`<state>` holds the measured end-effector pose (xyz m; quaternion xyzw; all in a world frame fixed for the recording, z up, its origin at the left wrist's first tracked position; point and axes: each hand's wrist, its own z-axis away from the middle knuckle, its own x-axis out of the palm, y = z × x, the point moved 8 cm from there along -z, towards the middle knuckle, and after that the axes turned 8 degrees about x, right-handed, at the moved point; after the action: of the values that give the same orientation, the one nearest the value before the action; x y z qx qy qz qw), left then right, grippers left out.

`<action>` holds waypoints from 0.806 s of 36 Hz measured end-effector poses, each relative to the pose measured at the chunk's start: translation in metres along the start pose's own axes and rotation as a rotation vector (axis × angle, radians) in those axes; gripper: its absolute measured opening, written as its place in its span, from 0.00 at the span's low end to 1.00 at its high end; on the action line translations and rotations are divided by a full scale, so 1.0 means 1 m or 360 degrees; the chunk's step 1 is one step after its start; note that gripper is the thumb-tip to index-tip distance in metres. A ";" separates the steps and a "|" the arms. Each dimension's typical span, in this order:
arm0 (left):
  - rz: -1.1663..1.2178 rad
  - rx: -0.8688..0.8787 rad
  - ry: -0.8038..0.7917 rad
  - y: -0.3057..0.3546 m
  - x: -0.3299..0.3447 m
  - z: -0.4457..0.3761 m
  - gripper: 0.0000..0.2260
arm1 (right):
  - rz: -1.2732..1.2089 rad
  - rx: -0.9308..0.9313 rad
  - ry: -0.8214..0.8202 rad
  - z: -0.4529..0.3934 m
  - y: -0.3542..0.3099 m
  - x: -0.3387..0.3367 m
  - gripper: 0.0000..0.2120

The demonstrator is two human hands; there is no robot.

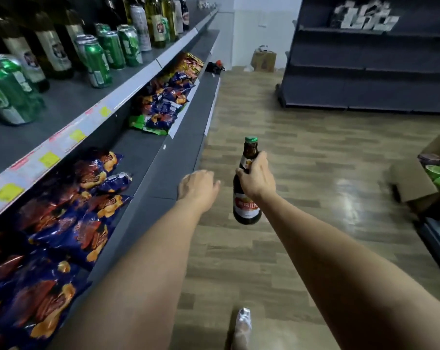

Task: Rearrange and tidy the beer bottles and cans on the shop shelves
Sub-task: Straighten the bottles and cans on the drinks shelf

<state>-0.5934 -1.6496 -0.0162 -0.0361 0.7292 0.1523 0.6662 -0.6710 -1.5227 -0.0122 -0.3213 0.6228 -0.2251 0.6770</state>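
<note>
right hand (255,176) | grips beer bottle (247,195) neck (upright) | over floor (302,152)

Dim shop, flat overhead light. Glare patches on the wood floor (340,198) just right of my right hand (255,176) & the brown beer bottle (246,195) it grips. Green cans (97,59) far left of my left hand (197,186) are motion-smeared, labels unreadable. Wide-angle lens bends the shelf edge (92,117). Cardboard box (416,183) far right blurry. Forearms cast only soft shadows.
</note>
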 end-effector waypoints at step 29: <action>-0.0108 0.0072 -0.0044 0.015 0.041 -0.489 0.16 | 0.0002 -0.0012 0.0150 -0.481 -0.032 -0.002 0.17</action>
<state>-1.0709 -1.7615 -0.0213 -0.0437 0.7216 0.1134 0.6816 -1.1430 -1.6176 0.0034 -0.3124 0.6551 -0.2372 0.6457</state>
